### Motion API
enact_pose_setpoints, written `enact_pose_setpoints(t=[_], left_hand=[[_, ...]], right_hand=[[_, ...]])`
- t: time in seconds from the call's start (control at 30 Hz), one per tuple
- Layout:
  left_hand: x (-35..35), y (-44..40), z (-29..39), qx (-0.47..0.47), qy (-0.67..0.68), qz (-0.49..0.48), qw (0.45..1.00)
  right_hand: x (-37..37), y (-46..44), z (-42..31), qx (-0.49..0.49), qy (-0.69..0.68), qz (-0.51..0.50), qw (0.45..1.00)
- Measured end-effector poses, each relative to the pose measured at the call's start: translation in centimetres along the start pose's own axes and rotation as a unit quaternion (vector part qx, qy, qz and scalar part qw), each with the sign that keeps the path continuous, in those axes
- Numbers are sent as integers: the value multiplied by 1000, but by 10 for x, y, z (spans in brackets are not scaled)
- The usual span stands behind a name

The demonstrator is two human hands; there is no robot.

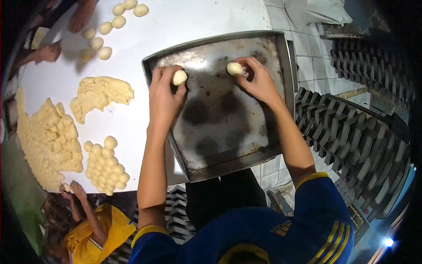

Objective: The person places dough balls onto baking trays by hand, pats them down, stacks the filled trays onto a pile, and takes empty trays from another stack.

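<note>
My left hand (pixel 166 88) grips a round dough ball (pixel 180 78) between thumb and fingers, over the left side of a worn metal baking tray (pixel 228 165). Toward the tray's far right part, my right hand (pixel 255 78) pinches a second dough ball (pixel 234 68). Dark stains and shadows mark the tray floor, and no dough lies on the part of it that shows. The tray's left part rests over the white table; its near edge is close to my body.
On the white table (pixel 145 33) are a loose dough slab (pixel 101 94), a heap of cut dough (pixel 52 141), clustered dough balls (pixel 105 167) and several scattered ones (pixel 118 21). Co-workers' hands (pixel 49 52) work at the left. Stacked dark metal racks (pixel 351 145) stand right.
</note>
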State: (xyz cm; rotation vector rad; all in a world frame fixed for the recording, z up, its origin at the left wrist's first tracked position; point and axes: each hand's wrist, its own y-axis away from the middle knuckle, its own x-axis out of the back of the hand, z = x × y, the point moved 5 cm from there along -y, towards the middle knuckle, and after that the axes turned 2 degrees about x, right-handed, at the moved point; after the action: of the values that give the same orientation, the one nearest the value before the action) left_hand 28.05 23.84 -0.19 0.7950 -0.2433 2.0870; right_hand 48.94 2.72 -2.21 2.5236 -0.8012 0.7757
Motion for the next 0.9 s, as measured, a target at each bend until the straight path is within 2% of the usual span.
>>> enact_pose_setpoints(t=[0.07,0.1,0.13,0.2,0.23,0.37,0.47,0.53,0.57,0.7,0.77,0.8,0.83,0.87,0.9], left_hand=[[-12,4,-5,3,-42,54,998],[-18,5,-6,8,-48,63,997],[-24,6,-9,10,-51,62,997],[-33,8,-10,-6,-72,65,995],[-39,9,-12,23,-75,39,996],[-48,13,-12,16,-108,16,994],[-50,21,4,-7,-167,53,984],[-66,21,-3,-98,-169,59,979],[-77,22,-11,-83,-218,37,972],[-84,23,-26,-77,-232,25,969],[-79,21,-29,-25,-149,-7,988],[-73,19,-24,-28,-147,-4,989],[-64,19,-18,-34,-127,22,991],[-57,20,-14,-39,-108,46,992],[-54,21,-11,-44,-134,52,989]], right_hand=[[-6,0,-10,49,25,9,998],[-11,-1,-10,111,15,24,993],[-17,-5,-2,110,12,23,994],[-25,-11,-2,221,91,42,970],[-28,-12,-1,236,117,44,964],[-26,-6,-13,221,153,21,963],[-29,-2,-29,250,223,53,941],[-46,-3,-29,309,264,24,913],[-51,-4,-23,309,263,23,913],[-67,-14,2,301,266,-37,915],[-62,-23,10,288,256,-52,921],[-50,-35,17,185,-71,-59,978],[-45,-44,28,62,-388,-61,917],[-41,-44,31,64,-385,-59,919],[-37,-39,26,105,-253,-61,960]])
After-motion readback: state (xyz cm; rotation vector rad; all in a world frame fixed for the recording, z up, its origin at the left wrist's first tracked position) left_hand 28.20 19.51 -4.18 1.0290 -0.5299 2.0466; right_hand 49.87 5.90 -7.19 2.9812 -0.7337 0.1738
